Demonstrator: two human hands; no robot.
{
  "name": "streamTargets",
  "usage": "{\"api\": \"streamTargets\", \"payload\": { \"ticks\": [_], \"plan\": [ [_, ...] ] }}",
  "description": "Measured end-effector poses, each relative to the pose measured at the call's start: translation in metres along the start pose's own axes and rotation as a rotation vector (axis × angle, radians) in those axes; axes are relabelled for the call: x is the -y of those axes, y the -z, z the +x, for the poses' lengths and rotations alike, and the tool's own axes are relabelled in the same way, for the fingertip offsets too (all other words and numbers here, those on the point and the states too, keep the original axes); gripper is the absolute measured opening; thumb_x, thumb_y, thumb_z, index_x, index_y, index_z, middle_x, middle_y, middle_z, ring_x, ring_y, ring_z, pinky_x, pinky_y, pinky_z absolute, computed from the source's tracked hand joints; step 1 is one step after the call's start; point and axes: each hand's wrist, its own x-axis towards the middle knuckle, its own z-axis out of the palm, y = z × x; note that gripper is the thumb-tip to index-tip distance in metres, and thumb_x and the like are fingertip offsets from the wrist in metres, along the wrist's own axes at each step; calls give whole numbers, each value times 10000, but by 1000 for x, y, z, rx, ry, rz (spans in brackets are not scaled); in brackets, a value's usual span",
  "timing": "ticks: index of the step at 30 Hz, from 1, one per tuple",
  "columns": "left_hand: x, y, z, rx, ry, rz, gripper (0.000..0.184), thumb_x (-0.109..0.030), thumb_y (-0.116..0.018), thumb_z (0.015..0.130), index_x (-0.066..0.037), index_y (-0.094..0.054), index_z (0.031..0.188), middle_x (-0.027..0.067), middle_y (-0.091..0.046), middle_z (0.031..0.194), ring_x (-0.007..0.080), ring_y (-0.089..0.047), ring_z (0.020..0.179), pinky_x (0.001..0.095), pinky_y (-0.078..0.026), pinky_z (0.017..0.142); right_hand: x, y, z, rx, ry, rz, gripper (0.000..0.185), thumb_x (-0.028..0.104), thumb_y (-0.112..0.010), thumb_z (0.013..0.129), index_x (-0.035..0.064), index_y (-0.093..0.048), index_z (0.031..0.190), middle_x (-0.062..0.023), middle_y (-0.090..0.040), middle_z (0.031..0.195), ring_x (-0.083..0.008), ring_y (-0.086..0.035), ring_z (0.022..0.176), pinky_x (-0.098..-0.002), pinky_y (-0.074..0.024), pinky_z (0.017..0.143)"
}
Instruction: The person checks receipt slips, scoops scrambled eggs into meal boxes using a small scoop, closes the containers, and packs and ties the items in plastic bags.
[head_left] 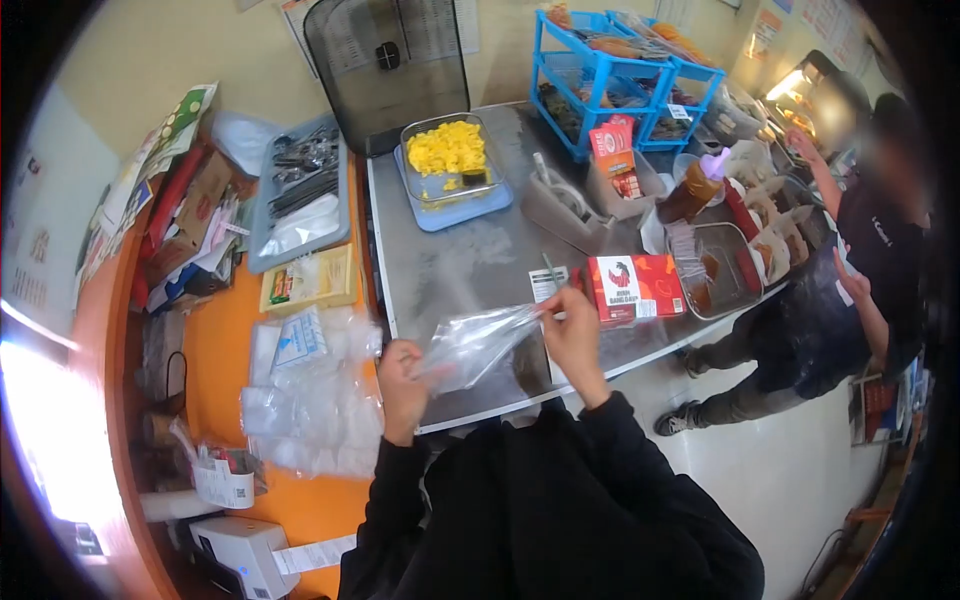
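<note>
A clear plastic bag (pixel 465 345) is stretched between my two hands above the metal counter (pixel 440 270). My left hand (pixel 403 385) grips its left end with bent fingers. At the bag's upper right corner, my right hand (pixel 572 335) pinches the plastic, and a thin greenish stick rises beside its fingers. Just right of that hand lies a red and white box (pixel 637 288), with a printed slip (pixel 548 284) partly behind the hand. Plastic packets (pixel 310 400) are piled on the orange surface to the left.
A glass dish of yellow food (pixel 447 150) stands at the back beside a cutlery tray (pixel 295 240). Blue racks (pixel 600 75), grey bins and an empty glass tray (pixel 718 290) line the right. Another person (pixel 850 270) stands at the far right. A small printer (pixel 240 560) sits lower left.
</note>
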Motion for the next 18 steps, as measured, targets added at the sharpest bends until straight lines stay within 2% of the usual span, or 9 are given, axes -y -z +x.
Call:
{"api": "streamTargets", "payload": {
  "ticks": [1, 4, 7, 10, 11, 13, 14, 16, 18],
  "plan": [
    [7, 10, 3, -57, 55, -133, 409, 104, -774, 708, -79, -463, 901, -4, -529, 800, 82, -532, 636, 210, -430, 558, 2, 5, 2, 39, -73, 23, 102, -33, -678, 760, 6, -588, 790, -145, -603, 750, -289, -629, 682, -385, -478, 607],
    [52, 41, 5, -262, 157, -65, 293, 55, -747, 764, -51, -511, 901, -3, -531, 760, 93, -573, 628, 234, -460, 581, 16, -11, -8, 38, 13, -28, 104, -52, -662, 761, 11, -580, 774, -145, -599, 747, -292, -626, 674, -380, -474, 597],
    [41, 37, 6, -338, -9, 592, 208, 1, -712, 809, -14, -572, 962, 55, -576, 775, 168, -635, 694, 278, -497, 649, 15, -15, -12, 147, -68, 88, 112, -70, -626, 772, 10, -637, 850, -157, -644, 809, -304, -656, 731, -376, -505, 639],
    [3, 2, 15, -216, -570, 1055, 248, -44, -692, 826, -1, -596, 1051, 131, -616, 848, 272, -647, 798, 337, -499, 737, 10, -20, -10, 385, -90, 335, 255, -89, -579, 786, 15, -681, 995, -184, -678, 906, -320, -679, 803, -382, -537, 709],
    [17, -7, 17, -160, -434, 903, 247, -44, -680, 831, 6, -594, 1057, 152, -619, 888, 297, -639, 850, 354, -492, 769, 14, -23, -7, 452, -2, 269, 349, -118, -524, 785, -14, -682, 1078, -197, -691, 950, -351, -685, 852, -393, -552, 764],
    [55, -21, 32, -40, -186, 590, 247, -43, -656, 841, 20, -591, 1071, 194, -626, 967, 348, -622, 954, 388, -479, 834, 25, -36, -9, 202, 244, -137, 325, -89, -533, 804, -47, -663, 1099, -213, -674, 1001, -366, -675, 871, -375, -556, 775],
    [58, -25, 34, -93, -175, 534, 244, -47, -647, 849, 27, -585, 1073, 196, -620, 984, 352, -615, 967, 393, -472, 848, 28, -39, -9, 68, 362, -341, 318, -74, -538, 813, -63, -653, 1110, -221, -665, 1026, -374, -671, 880, -367, -558, 781],
    [62, -29, 38, -193, -152, 422, 240, -55, -630, 865, 39, -573, 1079, 199, -609, 1019, 362, -602, 991, 403, -459, 876, 28, -32, -19, 181, 473, -12, 324, -61, -574, 781, -51, -625, 1100, -231, -613, 1136, -400, -610, 1002, -411, -510, 871],
    [48, -33, 37, -196, -201, 315, 329, -114, -659, 859, 38, -555, 1132, 196, -576, 1049, 366, -585, 980, 394, -454, 892, 26, -23, -38, 307, 574, 319, 342, -49, -609, 749, -38, -597, 1091, -242, -560, 1246, -427, -549, 1124, -456, -462, 961]
  ]
}}
